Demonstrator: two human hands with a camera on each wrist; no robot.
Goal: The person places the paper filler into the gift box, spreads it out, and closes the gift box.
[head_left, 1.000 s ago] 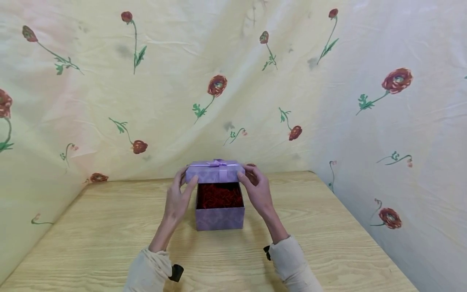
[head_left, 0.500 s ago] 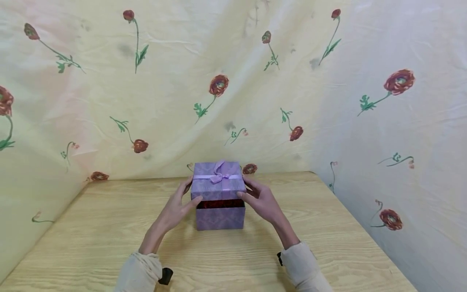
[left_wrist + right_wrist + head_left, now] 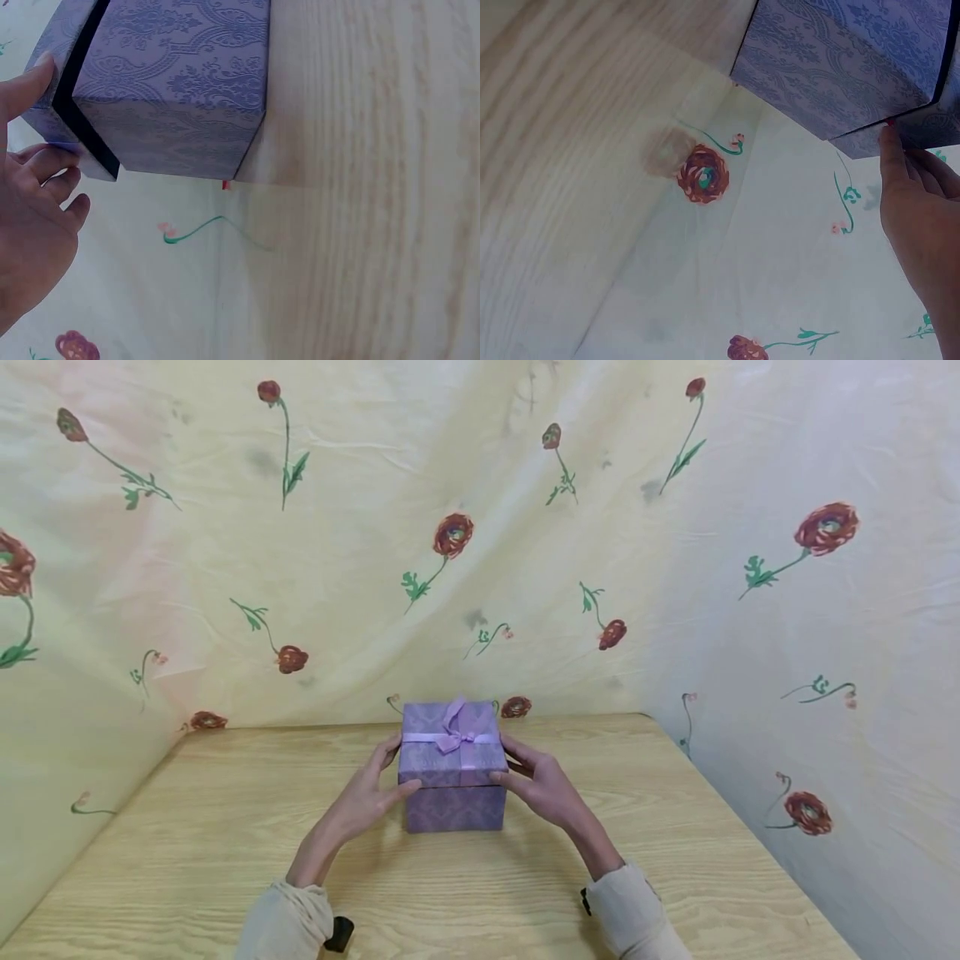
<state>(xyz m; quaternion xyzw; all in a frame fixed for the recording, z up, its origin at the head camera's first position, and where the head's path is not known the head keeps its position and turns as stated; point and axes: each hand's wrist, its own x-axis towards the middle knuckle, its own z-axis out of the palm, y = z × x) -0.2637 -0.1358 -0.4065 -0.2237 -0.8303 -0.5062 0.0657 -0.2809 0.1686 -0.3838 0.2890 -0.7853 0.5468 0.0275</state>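
A purple patterned gift box [image 3: 455, 811] stands on the wooden table in the head view. Its matching lid [image 3: 429, 762] sits over the top, with a lilac ribbon bow [image 3: 459, 738] on it. My left hand [image 3: 366, 795] holds the lid's left side, thumb at the front corner and fingers along the side. On the opposite side my right hand [image 3: 546, 787] grips the lid the same way. A dark gap shows under the lid's edge in the left wrist view, between lid [image 3: 69, 36] and box wall [image 3: 180, 64]. The box's inside is hidden.
The light wooden table [image 3: 225, 827] extends around the box on every side. A pale cloth [image 3: 337, 543] with printed red flowers hangs behind the table and along both sides. Black wrist straps [image 3: 340, 933] show at the cream sleeves [image 3: 288, 922].
Both hands have brought the lid down and toward me, from tilted behind the box to level over it. The red shredded filling seen earlier is now covered.
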